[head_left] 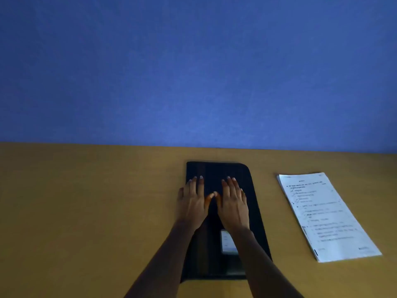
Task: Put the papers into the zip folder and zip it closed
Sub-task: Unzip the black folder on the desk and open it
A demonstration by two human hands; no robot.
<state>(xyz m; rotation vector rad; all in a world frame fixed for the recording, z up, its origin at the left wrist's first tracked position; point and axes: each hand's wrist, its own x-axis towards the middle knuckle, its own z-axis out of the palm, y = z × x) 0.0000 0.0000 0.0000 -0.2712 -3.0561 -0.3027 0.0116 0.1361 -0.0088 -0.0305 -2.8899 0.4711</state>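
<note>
1. The table [86, 201] is a flat yellowish-brown surface spanning the lower half of the view.
2. 2 things lie directly on it, well apart from each other.
3. A black zip folder [217, 171] lies flat near the middle, its long side running away from the person, its far right corner rounded.
4. A stack of white printed papers [328, 218] lies flat to the right of the folder, its near end angled further right.

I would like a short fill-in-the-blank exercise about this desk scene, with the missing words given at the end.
1. The left hand and the right hand rest flat on the ____ folder.
2. The papers lie on the table, to the ____ of the folder.
3. The wall behind the table is ____.
Missing words: black; right; blue.
</note>
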